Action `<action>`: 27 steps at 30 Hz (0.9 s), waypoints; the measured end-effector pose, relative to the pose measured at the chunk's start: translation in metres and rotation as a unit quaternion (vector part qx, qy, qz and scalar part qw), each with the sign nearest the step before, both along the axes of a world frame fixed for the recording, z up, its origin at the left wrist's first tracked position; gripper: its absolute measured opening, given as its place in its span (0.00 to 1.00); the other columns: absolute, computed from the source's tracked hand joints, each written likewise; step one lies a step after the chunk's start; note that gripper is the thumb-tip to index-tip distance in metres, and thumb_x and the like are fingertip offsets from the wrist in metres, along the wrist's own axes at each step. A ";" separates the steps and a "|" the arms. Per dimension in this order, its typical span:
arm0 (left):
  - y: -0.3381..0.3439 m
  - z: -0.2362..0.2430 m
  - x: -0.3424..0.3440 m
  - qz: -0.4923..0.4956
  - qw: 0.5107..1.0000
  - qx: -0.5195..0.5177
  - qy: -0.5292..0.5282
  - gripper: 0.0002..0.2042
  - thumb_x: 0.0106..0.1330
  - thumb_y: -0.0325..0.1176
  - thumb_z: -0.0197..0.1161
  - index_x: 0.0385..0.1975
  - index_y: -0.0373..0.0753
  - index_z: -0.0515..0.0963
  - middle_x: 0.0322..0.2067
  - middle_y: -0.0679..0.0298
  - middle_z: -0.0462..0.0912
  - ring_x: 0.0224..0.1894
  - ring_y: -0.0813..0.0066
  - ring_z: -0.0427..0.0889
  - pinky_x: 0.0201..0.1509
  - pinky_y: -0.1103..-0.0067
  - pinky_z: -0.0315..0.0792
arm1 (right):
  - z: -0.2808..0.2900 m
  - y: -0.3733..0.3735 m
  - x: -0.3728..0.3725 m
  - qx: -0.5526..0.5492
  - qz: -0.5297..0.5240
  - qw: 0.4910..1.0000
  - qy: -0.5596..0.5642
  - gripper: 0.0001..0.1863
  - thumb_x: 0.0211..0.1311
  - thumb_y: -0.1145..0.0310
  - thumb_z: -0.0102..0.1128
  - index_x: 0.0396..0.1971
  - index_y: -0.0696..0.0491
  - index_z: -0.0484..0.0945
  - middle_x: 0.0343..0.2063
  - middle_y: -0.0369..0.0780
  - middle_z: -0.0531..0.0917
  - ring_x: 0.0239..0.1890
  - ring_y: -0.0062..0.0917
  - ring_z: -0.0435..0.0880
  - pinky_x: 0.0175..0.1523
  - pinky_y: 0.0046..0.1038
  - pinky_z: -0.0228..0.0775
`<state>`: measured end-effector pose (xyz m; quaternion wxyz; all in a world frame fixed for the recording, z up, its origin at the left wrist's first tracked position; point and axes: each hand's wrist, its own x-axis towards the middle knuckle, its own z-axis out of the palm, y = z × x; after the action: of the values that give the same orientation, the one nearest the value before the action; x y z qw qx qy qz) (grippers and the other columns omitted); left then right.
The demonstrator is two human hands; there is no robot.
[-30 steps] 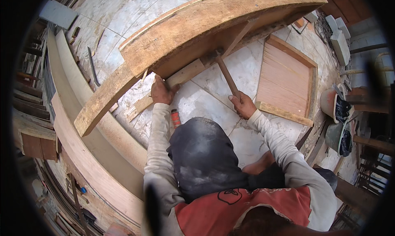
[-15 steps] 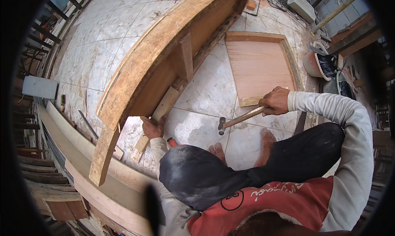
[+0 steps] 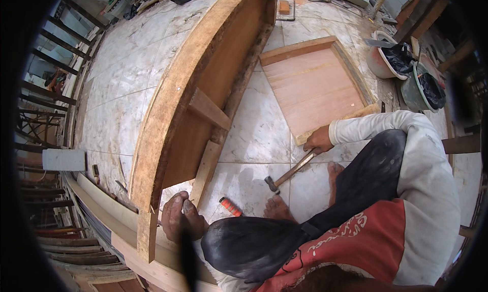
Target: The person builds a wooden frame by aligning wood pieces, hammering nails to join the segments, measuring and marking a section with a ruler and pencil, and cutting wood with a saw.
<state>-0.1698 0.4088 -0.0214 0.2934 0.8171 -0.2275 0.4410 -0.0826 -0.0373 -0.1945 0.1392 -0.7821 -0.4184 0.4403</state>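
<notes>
My right hand (image 3: 319,141) is closed round the wooden handle of a hammer (image 3: 294,171), its metal head low over the tiles near my foot. My left hand (image 3: 180,216) is raised beside the near end of a large wooden frame (image 3: 161,114), its fingers curled together. Whatever they pinch, if anything, is too small to make out. The frame stands on edge, with a panel inside and a short crosspiece (image 3: 209,109). Along its lower edge runs a wooden batten (image 3: 205,171). A screwdriver-like tool with an orange-red grip (image 3: 231,206) lies on the floor by my knee.
A smaller framed plywood panel (image 3: 317,91) lies flat beyond the hammer. Two buckets, one pale (image 3: 382,63) and one greenish (image 3: 413,96), stand at the right. Long boards (image 3: 104,203) and a pale block (image 3: 64,159) lie at the left.
My left hand has let go of the batten and come nearer to me, fingers now curled up. My right hand and the hammer have shifted slightly left and lower. The view has turned.
</notes>
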 end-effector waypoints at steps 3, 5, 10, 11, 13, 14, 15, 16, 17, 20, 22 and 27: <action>-0.003 0.059 0.014 0.109 0.977 0.127 -0.131 0.09 0.63 0.21 0.65 0.42 0.29 0.79 0.39 0.46 0.83 0.41 0.52 0.86 0.43 0.65 0.84 | 0.012 0.005 0.005 -0.005 0.010 1.000 -0.021 0.21 0.63 0.60 0.60 0.53 0.52 0.78 0.38 0.50 0.85 0.44 0.47 0.84 0.49 0.47 0.74; -0.004 0.089 0.016 0.181 0.974 0.136 0.018 0.19 0.61 0.26 0.71 0.51 0.31 0.79 0.48 0.48 0.82 0.53 0.49 0.80 0.59 0.59 0.75 | 0.020 0.007 0.007 0.003 -0.016 1.000 -0.008 0.21 0.63 0.59 0.61 0.53 0.53 0.79 0.40 0.49 0.85 0.44 0.47 0.84 0.49 0.47 0.74; 0.001 0.107 0.044 0.264 0.870 0.278 0.312 0.45 0.53 0.51 0.78 0.69 0.34 0.66 0.59 0.41 0.75 0.61 0.42 0.75 0.65 0.59 0.69 | 0.028 0.005 0.010 0.007 -0.011 1.000 -0.012 0.21 0.64 0.57 0.61 0.52 0.52 0.80 0.42 0.49 0.85 0.46 0.46 0.84 0.50 0.46 0.74; 0.005 0.109 0.048 0.245 0.874 0.268 0.324 0.46 0.54 0.53 0.76 0.69 0.33 0.66 0.58 0.40 0.75 0.60 0.42 0.76 0.65 0.59 0.69 | 0.028 0.004 0.011 -0.004 0.004 1.000 -0.003 0.21 0.64 0.56 0.61 0.52 0.52 0.80 0.42 0.49 0.85 0.46 0.46 0.84 0.51 0.46 0.74; 0.016 0.118 0.053 0.210 0.870 0.251 0.369 0.47 0.56 0.57 0.73 0.70 0.31 0.65 0.57 0.39 0.76 0.59 0.41 0.77 0.64 0.60 0.71 | 0.028 0.003 0.012 -0.001 0.003 1.000 -0.022 0.21 0.64 0.56 0.61 0.52 0.52 0.80 0.41 0.48 0.86 0.45 0.46 0.85 0.51 0.45 0.74; 0.025 0.128 0.057 0.150 0.876 0.209 0.408 0.47 0.60 0.60 0.69 0.70 0.28 0.63 0.58 0.38 0.76 0.59 0.45 0.79 0.63 0.63 0.72 | 0.028 0.004 0.013 -0.004 0.014 1.000 -0.015 0.22 0.63 0.56 0.61 0.53 0.52 0.80 0.40 0.48 0.86 0.45 0.45 0.85 0.51 0.44 0.74; 0.034 0.138 0.059 0.095 0.858 0.114 0.493 0.47 0.61 0.60 0.69 0.69 0.27 0.64 0.59 0.40 0.76 0.61 0.49 0.78 0.64 0.65 0.72 | 0.029 0.004 0.014 -0.024 0.003 1.000 0.002 0.22 0.63 0.56 0.62 0.54 0.52 0.80 0.39 0.46 0.87 0.45 0.45 0.85 0.52 0.43 0.75; 0.041 0.146 0.063 0.043 0.826 0.011 0.562 0.46 0.62 0.60 0.69 0.69 0.26 0.64 0.60 0.41 0.76 0.63 0.53 0.77 0.64 0.68 0.71 | 0.030 0.006 0.015 -0.016 0.000 1.000 -0.011 0.22 0.63 0.56 0.62 0.54 0.52 0.80 0.38 0.46 0.87 0.45 0.44 0.85 0.51 0.43 0.75; 0.047 0.151 0.072 0.009 0.825 0.021 0.564 0.47 0.62 0.61 0.68 0.69 0.26 0.64 0.61 0.42 0.76 0.64 0.55 0.77 0.65 0.69 0.71 | 0.031 0.007 0.017 -0.009 0.000 1.000 -0.019 0.22 0.63 0.56 0.62 0.54 0.52 0.80 0.38 0.45 0.87 0.45 0.44 0.85 0.51 0.43 0.75; 0.052 0.149 0.091 -0.008 0.818 0.079 0.570 0.52 0.58 0.63 0.71 0.70 0.25 0.61 0.60 0.39 0.76 0.65 0.52 0.76 0.68 0.70 0.69 | 0.034 0.013 0.019 -0.024 -0.001 1.000 -0.019 0.24 0.64 0.55 0.62 0.56 0.51 0.79 0.39 0.47 0.87 0.45 0.46 0.85 0.52 0.43 0.75; 0.047 0.138 0.097 -0.011 0.839 0.174 0.516 0.55 0.54 0.64 0.73 0.71 0.26 0.60 0.58 0.36 0.77 0.63 0.47 0.77 0.68 0.69 0.69 | 0.036 0.017 0.020 -0.062 -0.007 0.998 -0.016 0.25 0.63 0.55 0.63 0.57 0.51 0.79 0.39 0.49 0.87 0.45 0.47 0.85 0.53 0.44 0.75; 0.030 0.115 0.108 0.072 0.876 0.277 0.388 0.55 0.49 0.63 0.75 0.73 0.35 0.60 0.53 0.39 0.80 0.58 0.44 0.80 0.65 0.66 0.72 | 0.039 0.019 0.021 -0.044 -0.004 0.999 -0.023 0.25 0.63 0.55 0.64 0.55 0.53 0.79 0.37 0.51 0.86 0.43 0.49 0.85 0.51 0.45 0.75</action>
<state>-0.0617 0.4388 0.0940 0.0869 0.9846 -0.1491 0.0271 -0.0613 -0.0178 -0.1557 0.0961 -0.7992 -0.3987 0.4395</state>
